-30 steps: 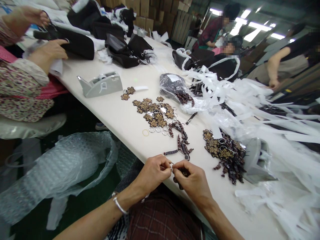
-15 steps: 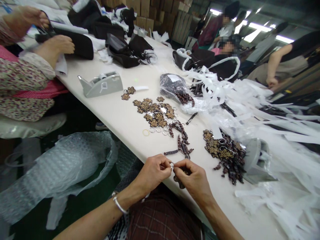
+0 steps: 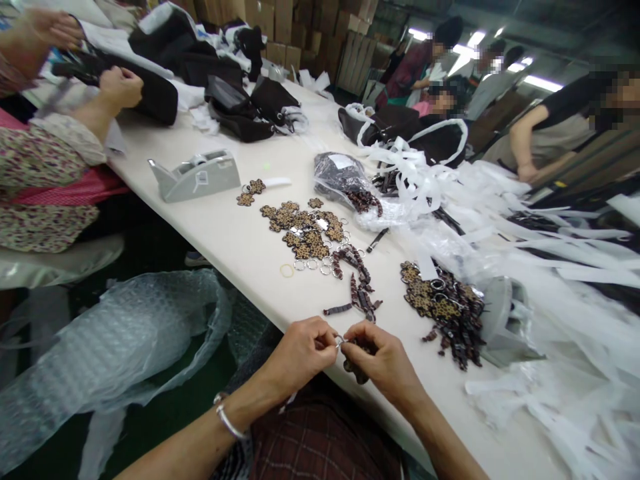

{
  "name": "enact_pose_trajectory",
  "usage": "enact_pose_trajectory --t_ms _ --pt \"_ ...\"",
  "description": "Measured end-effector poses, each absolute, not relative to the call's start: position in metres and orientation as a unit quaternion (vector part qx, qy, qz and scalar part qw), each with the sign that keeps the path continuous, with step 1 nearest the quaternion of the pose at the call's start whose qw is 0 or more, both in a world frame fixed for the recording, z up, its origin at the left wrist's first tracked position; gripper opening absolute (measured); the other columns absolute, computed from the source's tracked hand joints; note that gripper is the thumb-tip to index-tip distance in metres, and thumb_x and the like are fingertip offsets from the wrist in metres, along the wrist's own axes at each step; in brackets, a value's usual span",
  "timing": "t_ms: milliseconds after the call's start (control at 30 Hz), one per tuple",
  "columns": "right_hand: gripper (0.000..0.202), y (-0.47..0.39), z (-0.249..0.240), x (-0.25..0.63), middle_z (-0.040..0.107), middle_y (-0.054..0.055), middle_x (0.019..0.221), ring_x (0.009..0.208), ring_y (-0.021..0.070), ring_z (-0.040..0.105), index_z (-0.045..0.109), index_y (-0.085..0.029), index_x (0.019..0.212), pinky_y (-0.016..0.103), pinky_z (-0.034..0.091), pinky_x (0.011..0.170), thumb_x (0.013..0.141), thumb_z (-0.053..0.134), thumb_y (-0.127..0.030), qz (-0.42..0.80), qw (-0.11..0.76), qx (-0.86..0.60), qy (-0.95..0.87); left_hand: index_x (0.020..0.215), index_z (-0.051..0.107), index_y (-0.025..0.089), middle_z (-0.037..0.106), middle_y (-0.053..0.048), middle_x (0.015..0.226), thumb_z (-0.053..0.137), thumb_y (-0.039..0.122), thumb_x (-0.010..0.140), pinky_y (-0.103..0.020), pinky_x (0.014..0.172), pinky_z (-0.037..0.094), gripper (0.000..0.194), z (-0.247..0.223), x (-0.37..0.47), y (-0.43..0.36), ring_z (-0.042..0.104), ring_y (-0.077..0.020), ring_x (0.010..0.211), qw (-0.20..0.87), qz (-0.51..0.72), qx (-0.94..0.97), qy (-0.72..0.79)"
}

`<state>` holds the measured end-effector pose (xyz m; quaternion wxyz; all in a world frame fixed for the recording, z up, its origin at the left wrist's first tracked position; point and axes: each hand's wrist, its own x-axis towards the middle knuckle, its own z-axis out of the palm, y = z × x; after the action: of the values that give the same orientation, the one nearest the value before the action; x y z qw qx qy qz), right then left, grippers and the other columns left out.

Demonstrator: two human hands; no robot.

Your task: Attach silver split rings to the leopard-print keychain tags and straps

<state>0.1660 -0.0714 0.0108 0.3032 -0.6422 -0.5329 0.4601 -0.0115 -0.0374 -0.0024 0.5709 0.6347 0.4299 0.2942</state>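
Note:
At the table's near edge, my left hand (image 3: pixel 311 347) pinches one side of a small metal key ring (image 3: pixel 339 341). My right hand (image 3: pixel 376 353) grips the ring's other side, and a flower-shaped leopard-print charm (image 3: pixel 356 372) hangs beneath its fingers, partly hidden. Just beyond my hands lie dark brown beaded-looking strips (image 3: pixel 364 293). Farther off is a pile of flower charms (image 3: pixel 300 227), with loose metal rings (image 3: pixel 313 265) along its near side. To the right sits a heap of charms joined with rings and dark strips (image 3: pixel 445 310).
A grey tape dispenser (image 3: pixel 200 177) stands at left, another (image 3: pixel 505 327) at right. White strips and plastic (image 3: pixel 500 233) cover the right side. Behind are a bag of dark strips (image 3: pixel 340 177) and black bags (image 3: pixel 250 107). A co-worker's hands (image 3: pixel 117 87) hold black material. Bubble wrap (image 3: pixel 125 333) hangs lower left.
The whole view has shifted slightly. My hands stay together at the ring, with only small finger movements. The co-worker at right has leaned further into view.

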Motion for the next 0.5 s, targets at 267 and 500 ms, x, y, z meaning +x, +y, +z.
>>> enact_pose_trajectory --t_ms 267,500 --pt "0.022 -0.062 0.017 0.213 0.067 0.000 0.068 0.058 0.0132 0.057 0.071 -0.017 0.082 0.024 0.044 0.052 0.077 0.070 -0.039 0.458 0.274 -0.650 -0.541 0.066 0.068 0.015 0.073 -0.005 0.083 0.071 0.018 0.066 -0.027 0.079 0.048 0.004 -0.010 -0.022 -0.033 0.066 -0.0204 0.091 0.751 0.251 0.492 0.363" --pt "0.027 -0.002 0.018 0.210 0.073 0.004 0.084 0.078 0.0192 0.065 0.073 -0.022 0.083 0.029 0.045 0.072 0.090 0.053 -0.039 0.148 0.173 -0.721 -0.655 0.066 0.068 0.016 0.073 -0.005 0.075 0.069 0.017 0.069 -0.030 0.087 0.046 0.003 -0.013 -0.019 -0.025 0.065 -0.0231 0.104 0.712 0.280 0.511 0.392"
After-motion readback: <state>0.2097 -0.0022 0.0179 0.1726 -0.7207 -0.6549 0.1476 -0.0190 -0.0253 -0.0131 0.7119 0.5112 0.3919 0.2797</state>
